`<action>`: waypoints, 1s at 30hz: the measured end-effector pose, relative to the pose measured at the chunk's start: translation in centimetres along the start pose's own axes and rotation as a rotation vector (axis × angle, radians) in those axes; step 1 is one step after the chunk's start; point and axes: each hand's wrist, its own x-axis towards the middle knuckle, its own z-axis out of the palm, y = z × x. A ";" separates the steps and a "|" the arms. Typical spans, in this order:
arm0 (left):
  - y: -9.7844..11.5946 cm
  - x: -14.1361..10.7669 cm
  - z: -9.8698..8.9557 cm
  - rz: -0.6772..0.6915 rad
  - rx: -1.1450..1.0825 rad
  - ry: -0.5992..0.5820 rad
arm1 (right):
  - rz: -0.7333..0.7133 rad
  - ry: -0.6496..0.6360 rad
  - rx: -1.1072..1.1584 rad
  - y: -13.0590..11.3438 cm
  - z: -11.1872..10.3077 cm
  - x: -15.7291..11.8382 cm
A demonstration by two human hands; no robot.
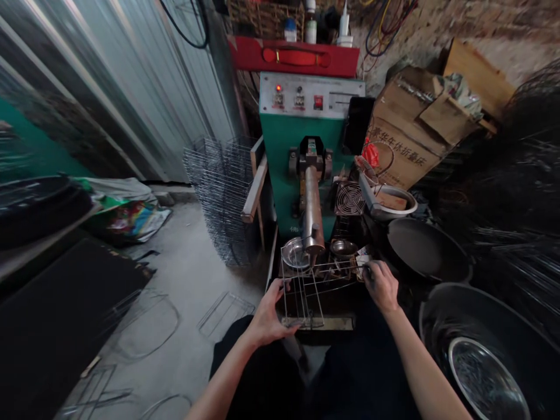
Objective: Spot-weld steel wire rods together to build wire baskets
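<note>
My left hand grips the near left side of a rectangular wire frame, and my right hand holds its right end. The frame is held level above the dark base of a green machine. A thick steel cylinder on the machine reaches down to just behind the frame. Two small steel dishes sit close by: one beyond the frame's left part, the other beyond its right part. A small fan grille stands right of the cylinder.
A tall stack of wire racks stands left of the machine, and loose wire frames lie on the concrete floor. Right of me are a black pan, a large dark basin and a cardboard box.
</note>
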 end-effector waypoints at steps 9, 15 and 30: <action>0.3 -0.5 0.8 -0.005 -0.047 0.051 | 0.071 -0.159 0.428 -3.7 -1.5 1.2; 0.9 -0.6 1.5 -0.036 -0.041 0.092 | 0.140 -0.055 0.488 -3.9 -0.4 3.6; -0.1 0.8 0.5 0.043 -0.009 0.134 | 0.083 -0.156 0.591 -4.1 2.8 6.2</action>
